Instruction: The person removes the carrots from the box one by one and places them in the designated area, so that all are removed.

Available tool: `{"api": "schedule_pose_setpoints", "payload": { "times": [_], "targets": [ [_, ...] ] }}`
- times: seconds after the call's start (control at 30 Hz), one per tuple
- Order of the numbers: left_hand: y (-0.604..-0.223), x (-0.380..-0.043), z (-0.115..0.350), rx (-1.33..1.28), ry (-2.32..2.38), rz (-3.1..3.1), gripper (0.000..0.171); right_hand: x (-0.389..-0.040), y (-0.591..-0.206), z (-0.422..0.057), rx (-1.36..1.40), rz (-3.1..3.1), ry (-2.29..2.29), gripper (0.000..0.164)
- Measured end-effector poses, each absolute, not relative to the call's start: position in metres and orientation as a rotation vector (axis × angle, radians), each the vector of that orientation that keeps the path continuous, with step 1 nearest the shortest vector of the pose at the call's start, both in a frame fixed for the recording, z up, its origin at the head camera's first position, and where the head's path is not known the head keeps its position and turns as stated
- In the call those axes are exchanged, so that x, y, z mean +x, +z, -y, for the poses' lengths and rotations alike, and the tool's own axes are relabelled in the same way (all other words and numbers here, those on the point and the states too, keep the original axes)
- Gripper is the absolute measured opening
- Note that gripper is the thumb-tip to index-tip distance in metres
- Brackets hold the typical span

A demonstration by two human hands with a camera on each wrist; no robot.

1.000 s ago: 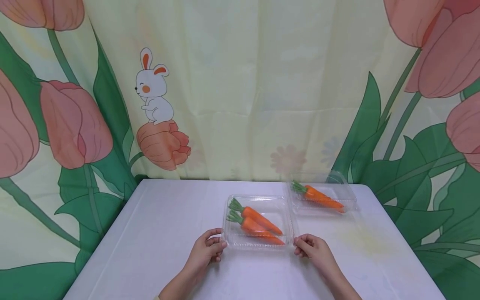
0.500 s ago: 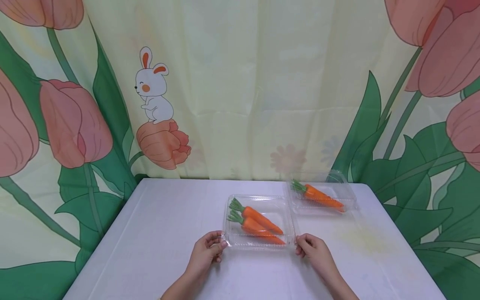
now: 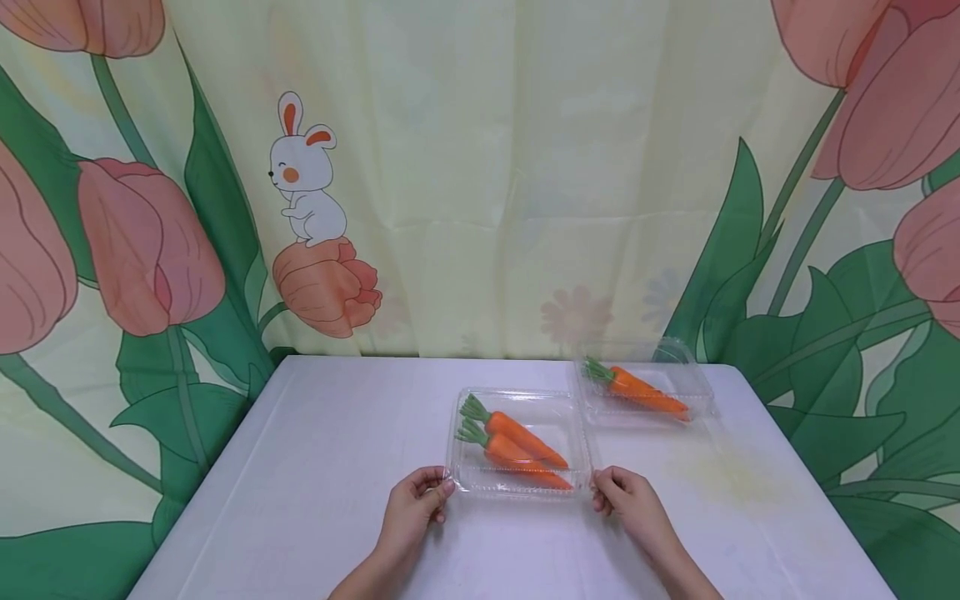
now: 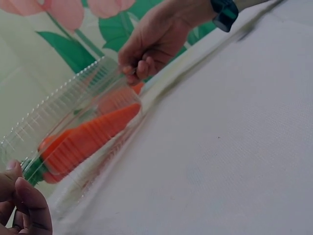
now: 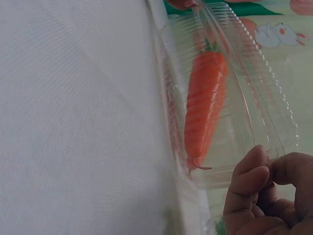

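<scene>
A clear plastic box [image 3: 465,479] rests near the middle of the table, with two orange carrots [image 3: 525,439] with green tops lying inside it. My left hand [image 3: 414,504] pinches the box's near left corner between thumb and fingers. At the near right corner, my right hand [image 3: 628,500] pinches the rim; the right wrist view shows this thumb and forefinger [image 5: 252,178] on the thin edge. Both carrots slant, green tops toward the far left. In the left wrist view, one carrot [image 4: 88,139] shows through the ribbed side wall.
Behind and to the right, a second clear plastic box [image 3: 697,387] holds orange carrot [image 3: 645,392], close to the first box's far right corner. A white cloth covers the table [image 3: 337,433]. A printed curtain [image 3: 450,167] hangs behind the table's back edge.
Both hands stay at the box's near corners. The left fingers have shifted slightly toward me and the right hand slightly to the right. The carrots lie as before within the box.
</scene>
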State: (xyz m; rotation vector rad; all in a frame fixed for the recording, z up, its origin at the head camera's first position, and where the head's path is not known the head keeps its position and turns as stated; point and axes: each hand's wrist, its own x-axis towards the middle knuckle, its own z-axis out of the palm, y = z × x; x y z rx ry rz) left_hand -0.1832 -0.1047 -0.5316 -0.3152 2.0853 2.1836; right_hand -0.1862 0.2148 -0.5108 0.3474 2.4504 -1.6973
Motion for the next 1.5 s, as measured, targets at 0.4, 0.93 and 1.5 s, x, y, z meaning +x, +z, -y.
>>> {"api": "schedule_pose_setpoints", "payload": {
  "times": [0.4, 0.93, 1.5],
  "targets": [
    [-0.529, -0.18, 0.102, -0.282, 2.16, -2.046, 0.025, -0.189, -0.512, -0.217, 0.34, -2.437, -1.71, 0.029],
    [-0.522, -0.205, 0.112, -0.447, 2.215, -1.943, 0.028, -0.183, -0.51, -0.214, 0.288, -2.408, -1.724, 0.03],
    [-0.517, -0.245, 0.115, -0.214, 2.107, -2.058, 0.037, -0.182, -0.509, -0.217, 0.222, -2.364, -1.76, 0.029]
  ]
}}
